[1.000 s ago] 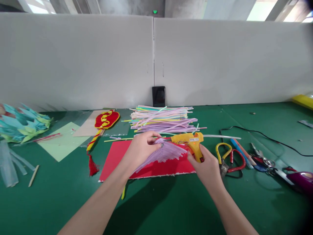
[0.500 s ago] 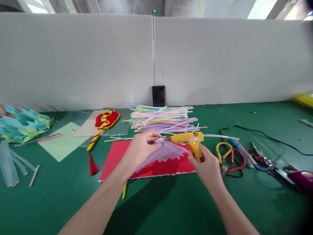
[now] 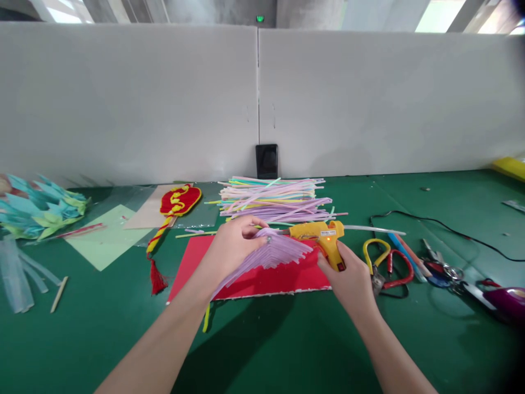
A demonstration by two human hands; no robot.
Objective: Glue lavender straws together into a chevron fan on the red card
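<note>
Held in my left hand (image 3: 238, 243) is a fan of purple pipe cleaners (image 3: 274, 253), joined side by side in a V pattern. My right hand (image 3: 348, 273) grips a yellow hot glue gun (image 3: 318, 232) by its handle, and an orange light glows on its side. The gun's nozzle points left, close to the upper edge of the purple piece; whether it touches is hard to see. A clear glue stick (image 3: 373, 229) sticks out of the gun's rear. Beneath the hands lies a red board (image 3: 192, 262) with a rough white edge.
Behind the board lies a heap of pastel pipe cleaners (image 3: 270, 197); a black phone (image 3: 267, 161) leans on the white partition (image 3: 164, 98). Pliers (image 3: 377, 282) and keys (image 3: 449, 272) lie right. Leftward are a red-yellow fan ornament (image 3: 179, 200), green paper (image 3: 102, 241) and turquoise leafy craft (image 3: 45, 208).
The glue gun has shifted slightly to the right with my right hand. The purple piece has tilted a little in my left hand, which has moved slightly left.
</note>
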